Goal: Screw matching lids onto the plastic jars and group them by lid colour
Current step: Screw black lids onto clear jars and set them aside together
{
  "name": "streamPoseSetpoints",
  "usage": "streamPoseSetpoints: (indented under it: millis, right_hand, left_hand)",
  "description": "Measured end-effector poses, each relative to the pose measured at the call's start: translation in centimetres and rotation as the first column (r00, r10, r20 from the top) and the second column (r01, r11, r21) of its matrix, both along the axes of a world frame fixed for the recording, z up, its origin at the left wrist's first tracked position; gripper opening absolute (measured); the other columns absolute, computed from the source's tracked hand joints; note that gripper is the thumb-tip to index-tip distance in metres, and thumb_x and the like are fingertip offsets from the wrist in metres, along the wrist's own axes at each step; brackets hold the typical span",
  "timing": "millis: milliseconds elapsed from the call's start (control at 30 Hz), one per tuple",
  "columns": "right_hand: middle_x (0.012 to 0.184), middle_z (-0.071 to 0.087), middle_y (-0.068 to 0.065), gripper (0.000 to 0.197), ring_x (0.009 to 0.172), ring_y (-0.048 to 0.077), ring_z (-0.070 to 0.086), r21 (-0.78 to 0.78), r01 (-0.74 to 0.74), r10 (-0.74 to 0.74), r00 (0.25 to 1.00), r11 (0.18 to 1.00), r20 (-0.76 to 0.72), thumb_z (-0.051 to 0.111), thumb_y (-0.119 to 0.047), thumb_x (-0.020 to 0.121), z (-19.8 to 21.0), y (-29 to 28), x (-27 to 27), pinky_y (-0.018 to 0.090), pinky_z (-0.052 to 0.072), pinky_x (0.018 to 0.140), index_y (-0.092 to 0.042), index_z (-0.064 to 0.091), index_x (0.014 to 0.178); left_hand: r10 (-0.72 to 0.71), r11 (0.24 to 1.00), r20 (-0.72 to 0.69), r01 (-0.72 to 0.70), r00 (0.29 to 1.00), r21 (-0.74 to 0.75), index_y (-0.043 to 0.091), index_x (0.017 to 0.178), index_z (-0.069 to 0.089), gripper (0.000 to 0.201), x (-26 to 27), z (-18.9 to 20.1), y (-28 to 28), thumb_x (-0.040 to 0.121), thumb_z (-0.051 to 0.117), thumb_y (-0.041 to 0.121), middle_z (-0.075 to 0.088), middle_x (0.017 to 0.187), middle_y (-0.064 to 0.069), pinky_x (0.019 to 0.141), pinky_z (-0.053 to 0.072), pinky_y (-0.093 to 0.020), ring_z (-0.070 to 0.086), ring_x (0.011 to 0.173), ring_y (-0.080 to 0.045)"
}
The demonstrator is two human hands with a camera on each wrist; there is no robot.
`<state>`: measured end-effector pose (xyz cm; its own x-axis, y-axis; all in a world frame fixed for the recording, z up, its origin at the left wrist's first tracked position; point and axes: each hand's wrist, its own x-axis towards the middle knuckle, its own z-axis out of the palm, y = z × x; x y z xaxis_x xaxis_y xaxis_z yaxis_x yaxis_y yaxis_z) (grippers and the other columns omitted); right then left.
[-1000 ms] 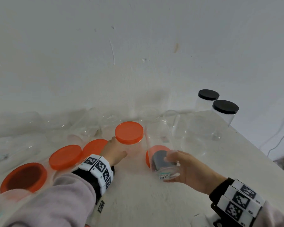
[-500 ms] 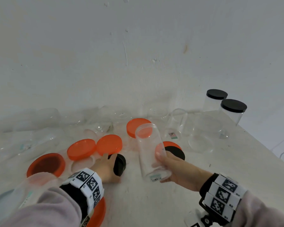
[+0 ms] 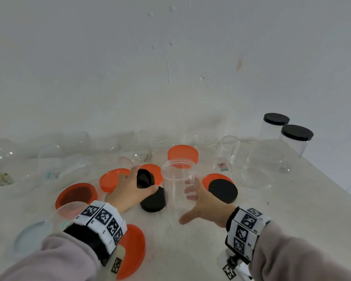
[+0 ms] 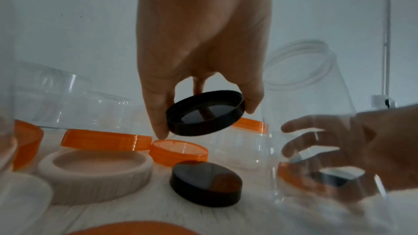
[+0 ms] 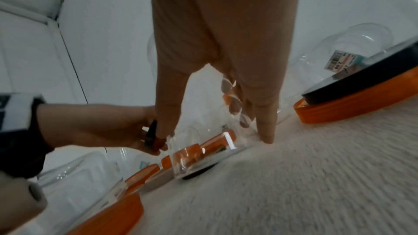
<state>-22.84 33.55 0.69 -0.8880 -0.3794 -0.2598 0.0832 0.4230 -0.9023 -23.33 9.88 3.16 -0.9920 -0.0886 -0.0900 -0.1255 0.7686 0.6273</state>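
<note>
My left hand (image 3: 147,180) pinches a small black lid (image 3: 143,176) by its rim, lifted off the table just left of an upright open clear jar (image 3: 178,175). In the left wrist view the black lid (image 4: 205,113) shows its hollow underside. My right hand (image 3: 184,205) grips the jar low down, thumb in front and fingers behind, seen through the plastic. The right wrist view has the clear jar (image 5: 203,142) standing on the table between thumb and fingers. A second black lid (image 3: 153,200) lies flat beside the jar's base.
Another black lid (image 3: 223,190) rests on an orange lid at the right. Several orange lids (image 3: 112,179) lie around my left hand, one (image 3: 133,248) near my wrist. Two black-lidded jars (image 3: 297,132) stand back right. Open clear jars (image 3: 227,153) crowd the wall.
My left hand has left the orange lids, picked up a black lid and raised it beside the jar. My right hand has brought the tilted jar upright onto the table.
</note>
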Motion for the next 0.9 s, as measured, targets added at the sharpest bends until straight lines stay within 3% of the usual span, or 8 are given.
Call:
streamPoseSetpoints:
  millis: [67,167,267,433,533,633,733,900]
  right_hand:
    - [0.13,0.045,-0.011,0.117,0.129,0.01,0.041,0.041,-0.036,0.036,0.999,0.999,-0.015,0.092,-0.015,0.055,-0.4,-0.3,-0.1,0.033,0.041,0.103,-0.033,0.017,0.143]
    - [0.141,0.042,-0.008,0.128,0.134,0.011,0.035,0.074,-0.067,0.069,0.997,0.995,-0.017,0.092,-0.016,0.056,-0.7,-0.4,-0.2,0.032,0.033,0.107,-0.038,0.005,0.148]
    - [0.148,0.036,-0.007,0.128,0.139,0.015,0.031,0.057,-0.069,0.069,0.998,0.996,0.002,0.09,-0.014,0.059,-0.8,0.1,-0.2,0.034,0.03,0.109,-0.036,0.003,0.151]
    - [0.143,0.034,-0.015,0.118,0.136,0.012,0.032,-0.05,-0.062,0.059,0.997,0.997,-0.057,0.092,-0.033,0.052,0.1,0.7,-0.1,0.036,0.03,0.114,-0.043,0.018,0.143]
    - [0.138,0.037,-0.02,0.107,0.128,-0.001,0.036,-0.107,-0.055,0.043,0.993,0.993,-0.111,0.091,-0.041,0.051,0.6,0.5,0.1,0.025,0.033,0.106,-0.056,0.022,0.131]
    - [0.133,0.042,-0.019,0.097,0.123,-0.005,0.039,-0.12,-0.022,0.003,0.989,0.992,-0.151,0.09,-0.043,0.056,0.4,0.3,0.4,0.016,0.035,0.094,-0.057,0.026,0.127]
    - [0.131,0.044,-0.019,0.093,0.121,0.001,0.044,-0.1,-0.022,0.004,0.983,0.995,-0.184,0.088,-0.042,0.062,0.1,0.1,0.5,0.012,0.039,0.086,-0.049,0.028,0.132]
    - [0.129,0.042,-0.022,0.093,0.118,-0.001,0.045,-0.057,-0.04,0.027,0.976,0.998,-0.215,0.086,-0.045,0.065,0.4,0.0,0.5,0.007,0.04,0.083,-0.046,0.026,0.135]
  left_hand:
    - [0.043,0.991,-0.081,-0.032,0.996,0.13,0.026,0.135,0.035,0.076,0.1,0.6,0.1,0.075,0.074,0.052,0.051,0.121,-0.001,0.085,0.051,-0.029,0.055,0.11,-0.02]
    - [0.14,0.942,-0.141,-0.088,0.98,0.323,0.025,0.124,0.037,0.066,0.4,1.7,0.5,0.076,0.077,0.042,0.048,0.098,0.015,0.057,0.04,-0.01,0.051,0.086,0.0]
    - [0.2,0.865,-0.131,-0.112,0.971,0.489,0.029,0.121,0.031,0.065,0.7,2.6,0.8,0.076,0.076,0.041,0.048,0.098,0.014,0.059,0.035,-0.014,0.049,0.084,0.001]
    - [0.231,0.755,-0.128,-0.095,0.964,0.649,0.027,0.125,0.027,0.076,0.8,3.9,1.8,0.071,0.082,0.034,0.054,0.102,0.004,0.067,0.038,-0.018,0.053,0.09,-0.004]
    - [0.222,0.741,-0.146,-0.07,0.964,0.668,0.03,0.124,0.033,0.078,0.6,4.2,2.5,0.066,0.085,0.035,0.053,0.114,0.002,0.088,0.043,-0.03,0.053,0.107,-0.015]
    - [0.228,0.699,-0.197,-0.019,0.953,0.715,0.035,0.104,0.044,0.06,0.7,4.7,3.3,0.062,0.087,0.036,0.056,0.115,0.003,0.093,0.046,-0.034,0.057,0.109,-0.014]
    - [0.241,0.673,-0.248,0.023,0.938,0.739,0.031,0.11,0.045,0.063,0.8,5.3,4.0,0.063,0.087,0.034,0.058,0.111,0.005,0.087,0.048,-0.027,0.058,0.104,-0.009]
    - [0.199,0.736,-0.287,0.051,0.937,0.675,0.028,0.107,0.043,0.06,1.6,5.5,5.3,0.066,0.084,0.039,0.052,0.103,0.012,0.068,0.04,-0.015,0.053,0.093,0.0]
